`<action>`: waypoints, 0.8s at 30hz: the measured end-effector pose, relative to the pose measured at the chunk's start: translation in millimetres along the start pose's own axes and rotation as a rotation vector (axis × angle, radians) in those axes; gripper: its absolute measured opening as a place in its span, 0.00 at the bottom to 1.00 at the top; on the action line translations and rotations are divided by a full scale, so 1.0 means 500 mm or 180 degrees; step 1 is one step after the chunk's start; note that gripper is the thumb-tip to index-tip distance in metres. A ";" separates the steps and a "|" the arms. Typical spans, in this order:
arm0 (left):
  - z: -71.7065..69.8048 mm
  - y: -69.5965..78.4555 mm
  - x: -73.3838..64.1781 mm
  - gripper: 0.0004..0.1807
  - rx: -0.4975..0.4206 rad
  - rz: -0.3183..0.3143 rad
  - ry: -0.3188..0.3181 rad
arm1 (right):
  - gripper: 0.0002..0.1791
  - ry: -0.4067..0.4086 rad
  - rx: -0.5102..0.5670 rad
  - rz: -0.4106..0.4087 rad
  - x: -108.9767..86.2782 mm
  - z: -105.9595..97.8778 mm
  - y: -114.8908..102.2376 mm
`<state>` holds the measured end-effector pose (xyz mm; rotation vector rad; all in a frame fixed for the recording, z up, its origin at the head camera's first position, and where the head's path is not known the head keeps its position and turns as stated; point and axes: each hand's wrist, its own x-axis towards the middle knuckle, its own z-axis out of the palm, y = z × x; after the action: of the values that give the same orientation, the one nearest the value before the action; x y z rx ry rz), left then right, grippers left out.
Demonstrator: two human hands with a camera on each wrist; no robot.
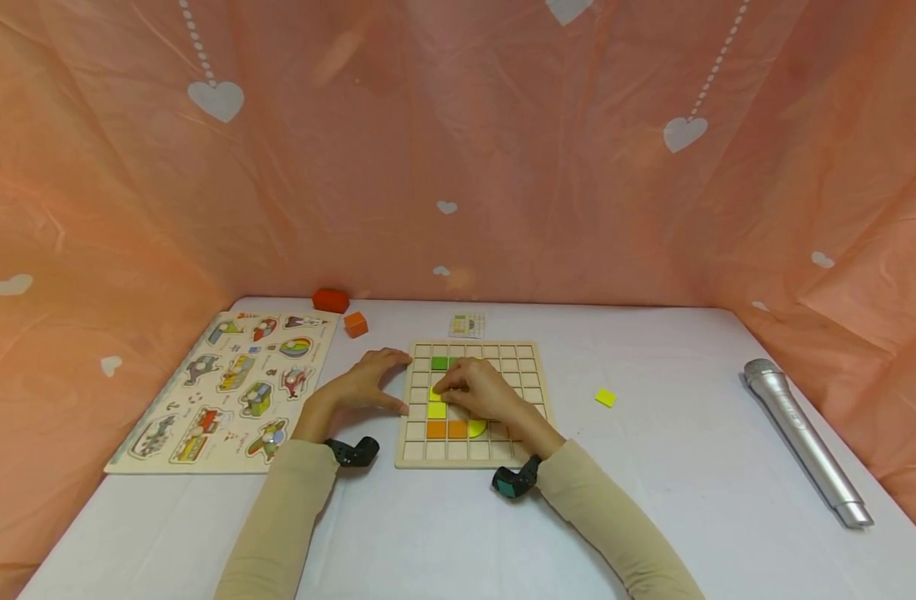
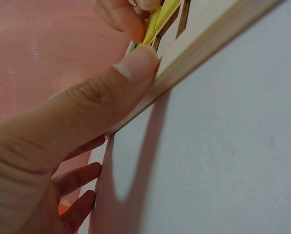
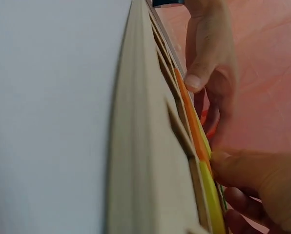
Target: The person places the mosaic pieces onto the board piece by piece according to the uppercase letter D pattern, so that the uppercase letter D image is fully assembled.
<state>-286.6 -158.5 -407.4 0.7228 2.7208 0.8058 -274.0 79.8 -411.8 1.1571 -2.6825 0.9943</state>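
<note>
A wooden grid board (image 1: 420, 460) lies on the table. Green tiles (image 1: 438, 363), a yellow square tile (image 1: 437, 411), orange tiles (image 1: 436, 430) and a yellow rounded tile (image 1: 477, 428) sit in its cells. My right hand (image 1: 482, 390) reaches over the board, thumb and fingers pinching another yellow tile (image 1: 433, 395) above the yellow square; the hand hides part of the grid. My left hand (image 1: 363, 383) is spread at the board's left side. In the left wrist view, its thumb (image 2: 138, 66) touches the board's edge.
A picture puzzle board (image 1: 225, 383) lies at left, with a red block (image 1: 331, 301) and an orange block (image 1: 356, 324) behind it. A small pattern card (image 1: 467, 325) lies beyond the grid. To the right are a loose yellow tile (image 1: 605, 397) and a silver microphone (image 1: 806, 442).
</note>
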 end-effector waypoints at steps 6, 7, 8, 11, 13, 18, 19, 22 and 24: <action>0.000 -0.001 -0.001 0.46 -0.0003 -0.0022 -0.0001 | 0.07 0.0052 -0.0224 -0.0080 0.001 -0.002 0.000; 0.001 -0.001 -0.001 0.46 -0.0004 -0.0028 -0.0001 | 0.08 0.0069 -0.0230 -0.0068 -0.001 -0.005 0.000; 0.001 -0.001 -0.001 0.46 -0.0005 -0.0030 -0.0002 | 0.08 0.0083 -0.0223 -0.0055 -0.003 -0.009 0.001; 0.001 -0.001 0.000 0.46 -0.0004 -0.0030 -0.0005 | 0.11 0.0162 -0.0116 -0.0026 -0.013 -0.030 0.003; 0.000 0.000 0.000 0.46 -0.0003 -0.0032 0.0002 | 0.12 0.0231 -0.0037 -0.0055 -0.023 -0.050 0.008; 0.000 0.002 0.001 0.47 0.0037 -0.0040 0.0013 | 0.13 0.0400 -0.0072 -0.0063 -0.057 -0.107 0.023; 0.000 0.002 0.001 0.47 0.0046 -0.0042 0.0012 | 0.13 0.0435 -0.0092 -0.0038 -0.065 -0.118 0.025; 0.001 0.001 0.002 0.47 0.0061 -0.0037 0.0009 | 0.13 0.0549 -0.0110 0.0002 -0.091 -0.148 0.032; 0.003 -0.001 0.002 0.47 0.0061 -0.0033 0.0008 | 0.13 0.0605 -0.0142 -0.0003 -0.109 -0.165 0.038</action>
<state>-287.2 -157.6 -409.0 0.7116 2.7358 0.7798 -263.4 171.7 -372.6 1.0008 -2.5417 0.9848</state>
